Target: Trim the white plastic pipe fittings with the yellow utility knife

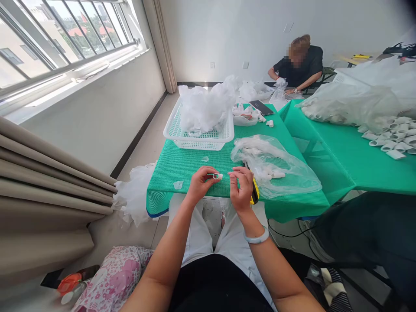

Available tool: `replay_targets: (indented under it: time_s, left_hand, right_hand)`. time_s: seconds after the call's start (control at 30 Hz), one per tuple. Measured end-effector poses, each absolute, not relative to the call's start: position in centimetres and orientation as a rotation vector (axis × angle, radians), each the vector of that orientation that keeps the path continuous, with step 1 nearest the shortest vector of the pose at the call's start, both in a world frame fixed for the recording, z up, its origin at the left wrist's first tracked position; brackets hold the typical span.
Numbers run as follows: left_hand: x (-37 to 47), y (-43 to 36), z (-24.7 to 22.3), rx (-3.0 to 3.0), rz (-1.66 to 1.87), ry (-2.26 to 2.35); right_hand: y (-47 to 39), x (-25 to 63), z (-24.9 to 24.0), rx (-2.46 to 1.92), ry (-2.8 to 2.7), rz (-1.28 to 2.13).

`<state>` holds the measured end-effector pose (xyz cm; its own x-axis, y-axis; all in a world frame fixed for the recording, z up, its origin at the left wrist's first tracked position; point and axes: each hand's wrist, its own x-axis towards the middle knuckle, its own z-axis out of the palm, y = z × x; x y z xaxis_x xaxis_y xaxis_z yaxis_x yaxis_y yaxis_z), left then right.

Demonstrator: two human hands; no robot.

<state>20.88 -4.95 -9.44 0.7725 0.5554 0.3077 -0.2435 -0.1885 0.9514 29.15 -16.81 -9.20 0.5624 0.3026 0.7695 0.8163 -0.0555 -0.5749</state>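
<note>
Between the thumb and fingers of my left hand (202, 183) is a small white pipe fitting (217, 176), its round opening facing me. My right hand (241, 185) is just to the right of the fitting, apart from it, with thumb and fingertips close together; anything between them is too small to make out. A yellow and black tool (255, 193) lies beside my right hand, partly hidden by it. Right of that, a clear plastic bag (282, 167) holds several white fittings on the green-covered table (162, 177).
A white basket (201, 141) of plastic bags stands at the table's back left. A phone (261, 107) and loose fittings lie behind. At right, a second table (331, 147) bears many fittings (396, 136). A person (300, 65) works at the back.
</note>
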Motion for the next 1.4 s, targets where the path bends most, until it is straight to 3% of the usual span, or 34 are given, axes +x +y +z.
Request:
replay_targets:
  time_s: [0.53,0.77,0.83,1.0,1.2,1.4]
  left_hand:
    - [20.7,-5.2,-9.6,2.039,0.866,0.199]
    - [20.9,-6.2,-10.1,2.319,1.152,0.092]
    - [20.9,-6.4,-10.1,2.29,1.164,0.162]
    - [20.5,-6.4,-9.4,1.884,1.056,0.414]
    - [19.7,-7.3,-8.4,1.579,0.89,0.355]
    - [19.3,-6.6,-7.7,1.464,0.701,0.287]
  right_hand:
    - [-16.7,29.0,-10.5,-1.733,-1.219,-0.312]
    - [-16.3,27.2,-9.6,-1.813,-0.86,0.314]
    - [-16.8,27.1,-8.5,-1.756,-0.784,0.398]
    - [-17.7,27.3,-6.6,-1.66,-0.647,0.184]
    - [-17.1,27.5,-6.8,-1.543,-0.61,0.515]
    - [-17.2,27.6,-7.6,-1.536,-0.738,0.353]
